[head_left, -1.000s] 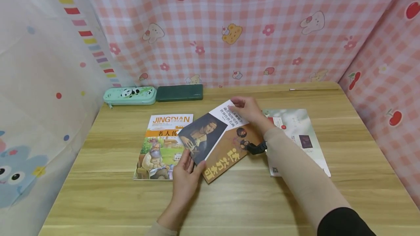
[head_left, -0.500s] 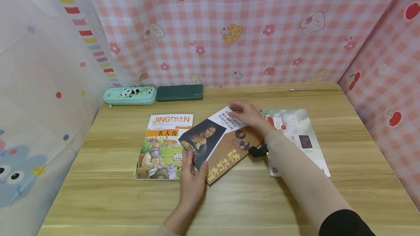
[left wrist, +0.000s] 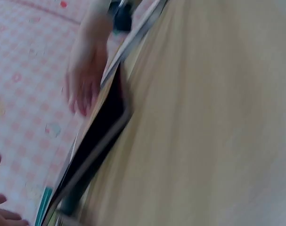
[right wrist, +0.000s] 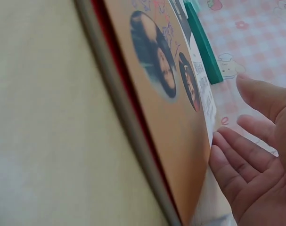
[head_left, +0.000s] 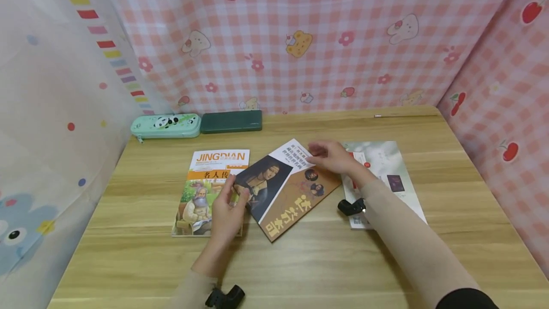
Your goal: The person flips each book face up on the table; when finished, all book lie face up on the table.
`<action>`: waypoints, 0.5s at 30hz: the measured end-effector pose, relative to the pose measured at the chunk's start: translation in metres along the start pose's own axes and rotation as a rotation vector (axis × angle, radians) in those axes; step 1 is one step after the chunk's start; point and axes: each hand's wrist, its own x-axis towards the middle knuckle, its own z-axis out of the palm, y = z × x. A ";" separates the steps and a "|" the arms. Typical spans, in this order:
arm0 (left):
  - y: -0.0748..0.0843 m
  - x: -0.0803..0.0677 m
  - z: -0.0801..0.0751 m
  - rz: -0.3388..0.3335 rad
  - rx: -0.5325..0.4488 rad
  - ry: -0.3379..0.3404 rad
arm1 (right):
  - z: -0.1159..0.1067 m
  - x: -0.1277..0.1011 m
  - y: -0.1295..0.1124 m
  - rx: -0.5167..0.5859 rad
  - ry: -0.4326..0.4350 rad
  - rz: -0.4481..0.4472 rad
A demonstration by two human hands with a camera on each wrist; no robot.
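Since a second ago the left hand has slid off the brown portrait-cover paperback book onto the cartoon-cover book at its 9 o'clock, fingers relaxed. The right hand hovers open at the paperback's 1 o'clock corner. Flat on the wooden counter, its long axis runs 7 to 1 o'clock.

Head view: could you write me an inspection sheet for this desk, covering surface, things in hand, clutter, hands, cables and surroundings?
Surface: wooden desk, light planks.
Job's things: brown book lies askew, overlapping the JINGDIAN book.
Clutter: pale book at right; panda case and green case at the back; thin stick at the far edge.
Hands: left hand rests at the brown book's left corner, fingers relaxed; right hand open at its top corner.
Cables: nothing seen.
Surroundings: pink checked cloth behind and right, white dotted cloth left.
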 end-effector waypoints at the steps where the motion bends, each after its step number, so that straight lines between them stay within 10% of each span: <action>1: -0.001 0.005 -0.003 -0.007 0.025 -0.008 | -0.001 -0.003 0.001 -0.007 -0.011 0.003; 15: -0.009 0.036 -0.020 -0.026 0.215 -0.119 | -0.015 -0.044 0.008 -0.020 -0.126 -0.010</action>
